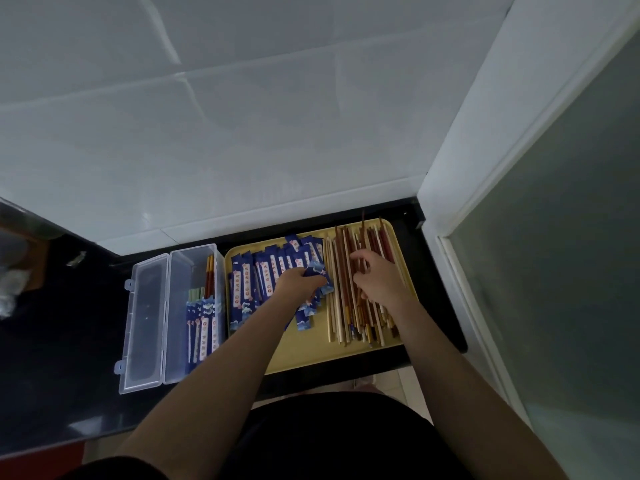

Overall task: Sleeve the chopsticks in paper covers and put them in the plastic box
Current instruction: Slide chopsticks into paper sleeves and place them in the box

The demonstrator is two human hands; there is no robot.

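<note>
My left hand (298, 279) pinched blue printed paper covers (266, 275), writing unreadable | right hand (377, 277) fingers curled among slim wooden chopsticks (346, 306) | clear plastic box (183, 317)

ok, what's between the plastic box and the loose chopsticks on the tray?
Head view: the pile of blue paper covers on the yellow tray separates the plastic box from the loose chopsticks. The left hand grips covers there.

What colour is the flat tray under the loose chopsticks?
Yellow; the flat yellow tray shows best in the head view.

box (152, 320) left of tray (304, 351) | covers (263, 275) left, chopsticks (349, 306) right on tray
</note>
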